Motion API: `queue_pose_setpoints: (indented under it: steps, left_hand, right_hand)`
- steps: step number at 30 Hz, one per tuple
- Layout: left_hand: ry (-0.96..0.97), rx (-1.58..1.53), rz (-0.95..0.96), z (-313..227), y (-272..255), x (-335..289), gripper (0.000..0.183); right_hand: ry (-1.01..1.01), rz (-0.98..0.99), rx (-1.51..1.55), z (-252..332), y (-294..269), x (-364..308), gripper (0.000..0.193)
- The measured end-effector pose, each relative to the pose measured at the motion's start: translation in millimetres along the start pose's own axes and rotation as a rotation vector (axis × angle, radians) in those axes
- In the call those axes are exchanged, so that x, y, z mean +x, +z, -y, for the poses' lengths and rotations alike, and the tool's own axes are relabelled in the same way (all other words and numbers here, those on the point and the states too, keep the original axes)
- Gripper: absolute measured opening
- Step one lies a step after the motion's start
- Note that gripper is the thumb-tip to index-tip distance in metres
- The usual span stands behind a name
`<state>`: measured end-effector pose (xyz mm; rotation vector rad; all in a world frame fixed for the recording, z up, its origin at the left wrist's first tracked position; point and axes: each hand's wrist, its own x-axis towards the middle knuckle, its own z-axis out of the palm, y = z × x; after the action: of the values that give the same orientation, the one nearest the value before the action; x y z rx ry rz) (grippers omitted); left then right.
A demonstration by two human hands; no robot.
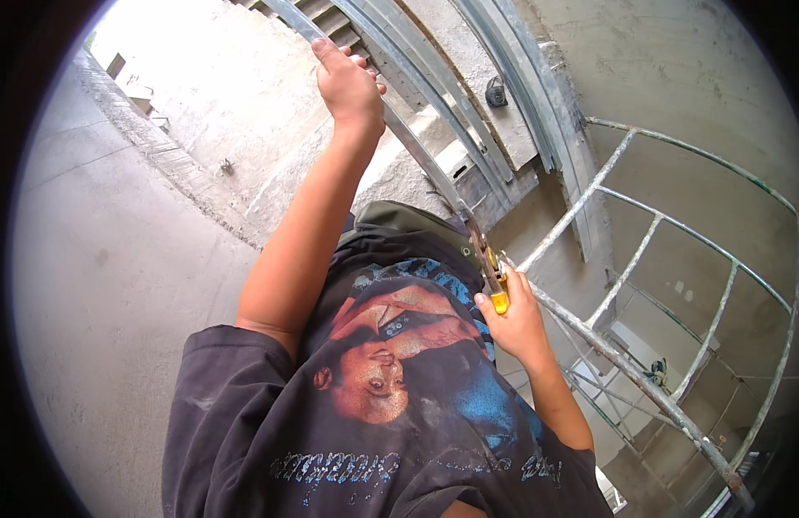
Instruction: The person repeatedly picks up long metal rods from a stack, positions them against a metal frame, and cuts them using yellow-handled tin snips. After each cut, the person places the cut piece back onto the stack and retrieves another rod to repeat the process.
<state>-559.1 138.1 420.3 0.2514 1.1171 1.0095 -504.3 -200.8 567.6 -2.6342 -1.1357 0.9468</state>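
Dark printed shirt [391, 414] fills the lower view. Right hand [513, 324] has its fingers [484, 302] closed around yellow-handled snips [488, 259], whose blades meet a long grey metal channel [417, 155]. Left hand [348, 86] grips that same channel higher up, fingers wrapped over its edge. Paint-spattered scaffold rails [641, 250] stand just right of the snips.
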Motion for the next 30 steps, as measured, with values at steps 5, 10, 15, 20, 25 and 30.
queue_pose_setpoints:
  steps: [5, 10, 15, 20, 25, 30]
  left_hand:
    - [-0.011, -0.048, 0.040, -2, 0, -3, 0.062]
    - [-0.025, -0.023, 0.018, 1, -5, 0, 0.062]
    - [-0.005, 0.002, 0.011, 6, -9, 4, 0.062]
    - [-0.037, -0.054, 0.043, 4, -5, 3, 0.062]
    - [-0.019, -0.031, 0.043, 6, -3, 3, 0.062]
    - [-0.024, -0.013, 0.032, 8, 3, 5, 0.064]
  right_hand:
    - [0.077, 0.058, 0.034, 6, 5, -2, 0.039]
    - [0.075, 0.083, 0.024, 8, 3, -1, 0.033]
    - [0.130, 0.161, 0.062, 11, 0, 4, 0.032]
    - [0.122, 0.166, 0.148, -4, 8, 6, 0.032]
    - [0.050, 0.085, 0.047, -5, 8, 0, 0.036]
    - [0.061, 0.105, -0.279, 5, -3, 7, 0.056]
